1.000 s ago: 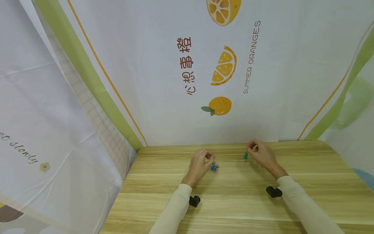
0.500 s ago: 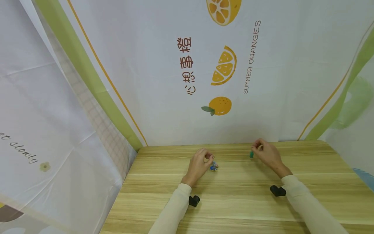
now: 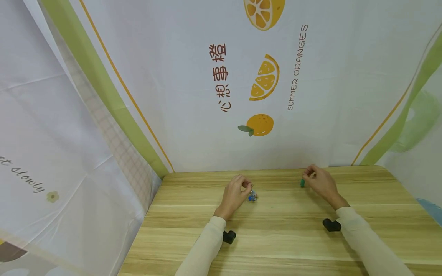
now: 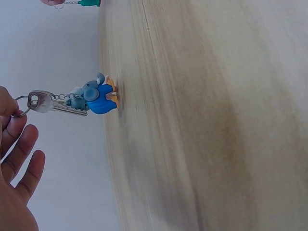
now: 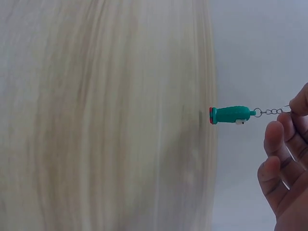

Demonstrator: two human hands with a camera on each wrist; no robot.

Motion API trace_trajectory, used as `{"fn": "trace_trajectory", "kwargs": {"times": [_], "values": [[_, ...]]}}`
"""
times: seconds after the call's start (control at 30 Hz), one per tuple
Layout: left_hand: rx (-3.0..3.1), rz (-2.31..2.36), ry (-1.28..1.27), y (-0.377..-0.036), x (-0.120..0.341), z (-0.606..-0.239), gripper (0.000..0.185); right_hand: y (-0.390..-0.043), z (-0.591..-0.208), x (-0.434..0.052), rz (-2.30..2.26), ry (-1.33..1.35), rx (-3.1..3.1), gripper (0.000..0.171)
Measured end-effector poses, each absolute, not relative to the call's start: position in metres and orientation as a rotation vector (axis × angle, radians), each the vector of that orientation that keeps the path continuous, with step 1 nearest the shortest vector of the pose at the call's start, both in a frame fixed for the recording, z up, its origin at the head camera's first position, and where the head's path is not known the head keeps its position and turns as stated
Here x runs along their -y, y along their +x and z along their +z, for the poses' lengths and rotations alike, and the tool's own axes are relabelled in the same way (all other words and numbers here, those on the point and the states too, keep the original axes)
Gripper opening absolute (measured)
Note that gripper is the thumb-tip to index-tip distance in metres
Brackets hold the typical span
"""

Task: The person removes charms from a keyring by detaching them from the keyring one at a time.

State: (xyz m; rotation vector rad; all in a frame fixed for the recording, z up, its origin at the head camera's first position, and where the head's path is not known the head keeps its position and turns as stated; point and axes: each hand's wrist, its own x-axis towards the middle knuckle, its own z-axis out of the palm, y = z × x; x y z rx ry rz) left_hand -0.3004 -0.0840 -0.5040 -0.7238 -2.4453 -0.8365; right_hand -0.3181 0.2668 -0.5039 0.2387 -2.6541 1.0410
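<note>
My left hand (image 3: 235, 193) pinches the metal ring of a keychain between thumb and forefinger. From that ring hang silver keys (image 4: 42, 102) and a small blue figurine (image 4: 100, 98) with grey head and orange feet, its feet right at the table surface. Off to the right, my right hand (image 3: 321, 184) pinches the ring end of another keychain. On its short chain (image 5: 272, 111) dangles a green figurine (image 5: 232, 114) with a white eye and a red edge at its lower end. In the left wrist view the green figurine (image 4: 89, 2) shows at the top edge.
Both hands are over a light wood-grain table (image 3: 269, 245). A white cloth (image 3: 193, 145) with printed oranges hangs behind its far edge, and another cloth (image 3: 86, 184) hangs at the left. A black wrist mount (image 3: 332, 225) sits below the right wrist, another (image 3: 229, 237) below the left.
My right hand has moved to the right with the green figurine keychain, away from the left hand. The left hand and its keychain have stayed nearly in place.
</note>
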Motion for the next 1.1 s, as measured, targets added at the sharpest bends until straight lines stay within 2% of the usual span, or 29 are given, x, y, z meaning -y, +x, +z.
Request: {"fn": "trace_trajectory", "kwargs": {"times": [0.77, 1.1], "values": [[2.437, -0.842, -0.745, -0.298, 0.085, -0.503, 0.006, -0.314, -0.513, -0.3, 1.006, 0.103, 2.697, 0.03], [2.431, -0.841, -0.743, -0.298, 0.085, -0.504, 0.005, -0.31, -0.52, -0.313, 0.973, 0.056, 2.714, 0.026]]}}
